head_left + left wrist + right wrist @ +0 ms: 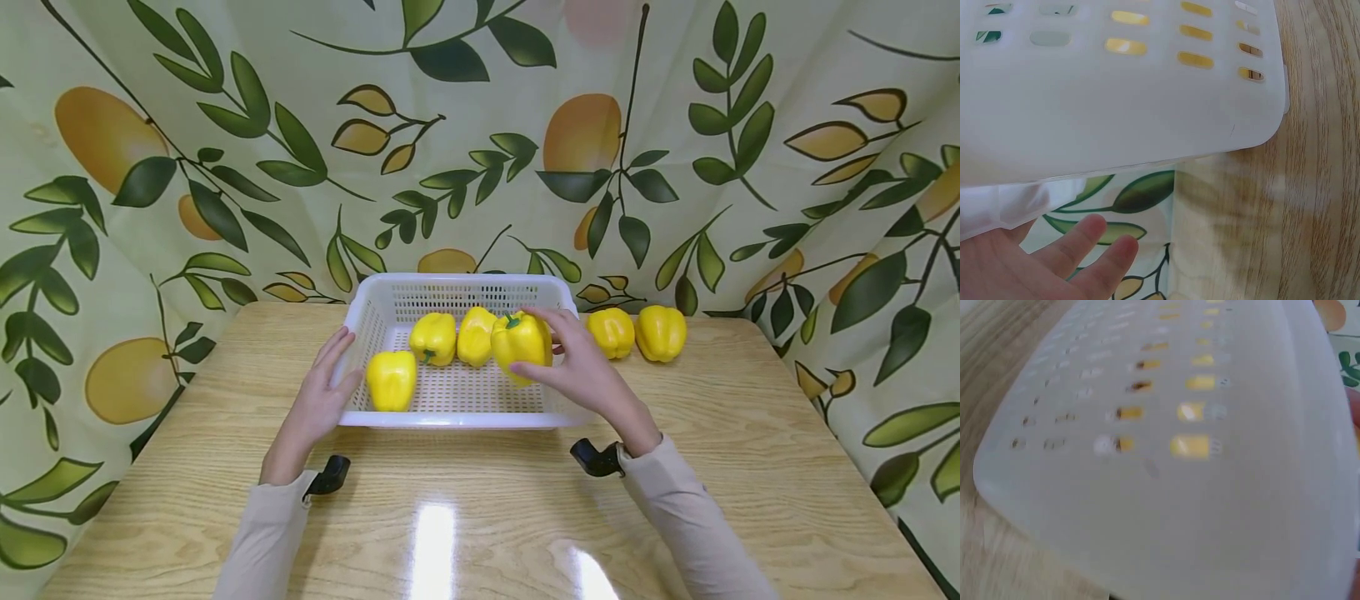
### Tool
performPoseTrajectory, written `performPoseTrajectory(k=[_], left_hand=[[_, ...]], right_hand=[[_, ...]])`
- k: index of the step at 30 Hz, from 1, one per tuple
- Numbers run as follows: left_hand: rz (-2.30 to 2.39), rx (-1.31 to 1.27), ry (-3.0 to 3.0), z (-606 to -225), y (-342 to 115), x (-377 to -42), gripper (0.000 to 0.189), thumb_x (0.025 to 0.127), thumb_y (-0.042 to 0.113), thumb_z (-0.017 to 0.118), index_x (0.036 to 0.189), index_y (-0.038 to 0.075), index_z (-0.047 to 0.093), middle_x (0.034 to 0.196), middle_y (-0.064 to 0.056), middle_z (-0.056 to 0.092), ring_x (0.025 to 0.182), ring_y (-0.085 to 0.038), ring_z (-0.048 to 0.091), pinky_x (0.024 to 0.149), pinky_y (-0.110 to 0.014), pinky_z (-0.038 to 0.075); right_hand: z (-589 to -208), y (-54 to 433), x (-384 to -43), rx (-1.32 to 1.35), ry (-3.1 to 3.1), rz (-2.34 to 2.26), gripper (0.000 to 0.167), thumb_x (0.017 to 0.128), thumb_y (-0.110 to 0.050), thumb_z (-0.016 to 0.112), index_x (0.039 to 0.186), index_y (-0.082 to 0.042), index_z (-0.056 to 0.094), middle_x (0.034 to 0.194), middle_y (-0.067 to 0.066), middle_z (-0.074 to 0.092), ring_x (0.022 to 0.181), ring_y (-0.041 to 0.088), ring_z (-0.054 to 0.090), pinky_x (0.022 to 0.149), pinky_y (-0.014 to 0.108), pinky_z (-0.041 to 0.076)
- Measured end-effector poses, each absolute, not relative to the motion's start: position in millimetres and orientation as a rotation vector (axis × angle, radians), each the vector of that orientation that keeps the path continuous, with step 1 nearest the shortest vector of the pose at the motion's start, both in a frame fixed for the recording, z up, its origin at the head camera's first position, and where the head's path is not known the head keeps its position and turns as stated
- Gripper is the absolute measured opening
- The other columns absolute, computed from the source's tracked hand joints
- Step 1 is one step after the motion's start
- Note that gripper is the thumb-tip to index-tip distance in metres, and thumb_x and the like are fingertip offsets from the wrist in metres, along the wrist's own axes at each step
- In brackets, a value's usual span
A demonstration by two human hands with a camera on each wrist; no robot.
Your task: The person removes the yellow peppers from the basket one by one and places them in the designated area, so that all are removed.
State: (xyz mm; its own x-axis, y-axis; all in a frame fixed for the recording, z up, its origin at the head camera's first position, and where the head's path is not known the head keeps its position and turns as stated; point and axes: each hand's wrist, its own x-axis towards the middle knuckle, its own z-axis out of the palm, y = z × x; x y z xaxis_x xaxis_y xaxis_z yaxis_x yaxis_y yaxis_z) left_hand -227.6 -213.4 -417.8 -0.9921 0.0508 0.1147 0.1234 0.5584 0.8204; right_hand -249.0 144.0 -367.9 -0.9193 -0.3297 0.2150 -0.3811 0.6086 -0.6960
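A pale wood-grain table [787,467] fills the near part of the scene, with two bright glare patches on its near side. A cream curtain [487,108] printed with leaves and orange fruit hangs along the far side and both flanks.

From the left, a beige left sleeve [262,533] with a black wrist mount [327,475] leads to the left hand [318,400], its fingers extended along the left side of the white basket [457,419], gripping nothing. In the basket lie a near-left pepper [392,381], a second pepper [432,337] with its stem toward the near side, and a third pepper [475,336]. Just right of these, the right hand [581,367] pinches the held pepper [517,343] between thumb and fingers, parted by its width, over the basket's right half, green stem up. Right of the basket, two yellow peppers [661,333] sit side by side at the table's far edge.

The held pepper partly covers the third one; whether it touches the basket floor cannot be told. The right wrist view is blurred, mostly basket wall, with the right hand cut off at its edge. In the left wrist view the left hand is cropped.
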Motion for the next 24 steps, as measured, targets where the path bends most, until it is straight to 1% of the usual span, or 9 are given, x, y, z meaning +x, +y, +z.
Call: performPoseTrajectory(k=[6,12,14,19,24], left_hand=[[-1.433,-0.147,-2.711,-417,-214,-227,0.062,0.099,0.014,0.050,0.157,0.006,0.026,0.168,-0.008,0.011,0.154,-0.038,0.010,0.119,-0.068,0.014],[-1.432,-0.152,-2.714,-416,-214,-227,0.062,0.100,0.014,0.050,0.157,0.007,0.026,0.168,-0.008,0.011,0.154,-0.039,0.010,0.119,-0.068,0.014],[-1.438,-0.150,-2.715,-416,-214,-227,0.062,0.100,0.013,0.050,0.157,0.007,0.025,0.168,-0.008,0.010,0.154,-0.039,0.010,0.119,-0.068,0.015],[-1.440,-0.148,-2.716,-416,-214,-227,0.062,0.100,0.013,0.049,0.157,0.007,0.025,0.168,-0.008,0.010,0.154,-0.039,0.010,0.118,-0.068,0.015],[-1.430,-0.147,-2.718,-417,-215,-227,0.062,0.100,0.013,0.049,0.157,0.007,0.026,0.168,-0.008,0.010,0.154,-0.039,0.010,0.118,-0.069,0.014]], right_hand=[[-364,155,-247,0.562,-2.759,1.175,0.077,0.082,-0.035,0.080,0.148,-0.019,0.044,0.139,0.015,0.049,0.111,0.032,0.058,0.091,0.050,0.056],[-358,167,-247,0.509,-2.731,1.165,0.077,0.082,-0.033,0.081,0.148,-0.018,0.044,0.138,0.015,0.050,0.113,0.032,0.055,0.093,0.050,0.055],[-357,172,-247,0.489,-2.727,1.165,0.077,0.083,-0.033,0.080,0.149,-0.018,0.044,0.137,0.016,0.049,0.113,0.034,0.056,0.093,0.052,0.055],[-356,183,-246,0.440,-2.716,1.173,0.077,0.084,-0.034,0.079,0.150,-0.021,0.042,0.141,0.019,0.046,0.109,0.039,0.060,0.086,0.052,0.058],[-356,190,-246,0.425,-2.684,1.184,0.075,0.084,-0.031,0.080,0.149,-0.021,0.043,0.142,0.020,0.045,0.108,0.040,0.060,0.085,0.052,0.059]])
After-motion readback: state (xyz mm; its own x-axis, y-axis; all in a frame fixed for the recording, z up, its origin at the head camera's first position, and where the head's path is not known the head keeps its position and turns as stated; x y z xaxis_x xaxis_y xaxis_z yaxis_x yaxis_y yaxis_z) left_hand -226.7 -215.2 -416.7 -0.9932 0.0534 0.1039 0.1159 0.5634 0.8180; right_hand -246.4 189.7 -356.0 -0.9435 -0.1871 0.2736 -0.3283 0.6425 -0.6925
